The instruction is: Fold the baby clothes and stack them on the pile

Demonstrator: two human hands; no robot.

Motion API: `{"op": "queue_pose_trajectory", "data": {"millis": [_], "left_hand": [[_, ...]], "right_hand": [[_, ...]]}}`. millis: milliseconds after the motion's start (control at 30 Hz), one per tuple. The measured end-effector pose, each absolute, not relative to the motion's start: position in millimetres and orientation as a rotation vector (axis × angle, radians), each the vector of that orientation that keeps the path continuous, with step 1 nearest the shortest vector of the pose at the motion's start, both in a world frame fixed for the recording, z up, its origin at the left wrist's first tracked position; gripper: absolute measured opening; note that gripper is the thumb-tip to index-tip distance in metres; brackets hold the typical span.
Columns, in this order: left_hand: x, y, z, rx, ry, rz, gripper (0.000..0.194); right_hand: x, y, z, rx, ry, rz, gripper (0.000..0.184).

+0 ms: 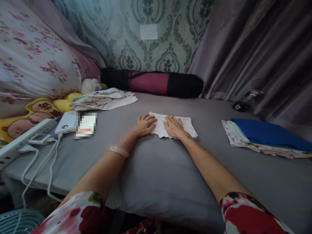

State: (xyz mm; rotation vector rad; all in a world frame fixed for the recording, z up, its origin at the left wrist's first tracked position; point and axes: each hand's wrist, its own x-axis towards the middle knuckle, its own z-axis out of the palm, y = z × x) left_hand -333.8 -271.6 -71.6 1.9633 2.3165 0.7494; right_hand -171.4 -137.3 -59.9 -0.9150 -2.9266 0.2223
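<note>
A small white folded cloth with a faint pinkish print, perhaps a garment, lies flat on the grey bed sheet. My left hand rests palm down across its left edge, fingers stretched out. On the middle of the cloth, my right hand lies flat with its fingers spread. Neither hand grips anything. The parts of the cloth under both palms are hidden.
To the right sits a folded stack topped with blue cloth; behind it stands a dark bottle. White garments are piled back left. A power strip, power bank and cables lie left. A long black-and-red bag lines the wall.
</note>
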Motion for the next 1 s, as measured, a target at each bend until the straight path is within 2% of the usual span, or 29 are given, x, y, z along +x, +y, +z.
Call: {"op": "queue_pose_trajectory", "data": {"millis": [167,267,400,800,1000], "left_hand": [[-330.7,-272.6,-70.5,2.010,2.348,0.543,0.047],[-330.0,-273.3,-70.0,2.033,2.362,0.476,0.052],[-330.0,-273.8,-70.3,2.050,2.365,0.465,0.055],[-332.4,-272.2,-76.1,2.056,2.408,0.479,0.053],[-330.4,-272.3,-71.7,2.024,2.392,0.445,0.053]], "right_hand": [[-160.2,-133.2,-49.1,-0.892,-2.970,0.348,0.058],[-146.4,-128.8,-46.7,-0.952,-2.929,0.267,0.058],[-133.2,-125.2,-52.0,-1.025,-2.908,0.197,0.057],[-127.2,-120.6,-51.7,-1.042,-2.905,0.365,0.058],[-105.5,-112.5,-52.0,-1.138,-2.843,0.269,0.061]]}}
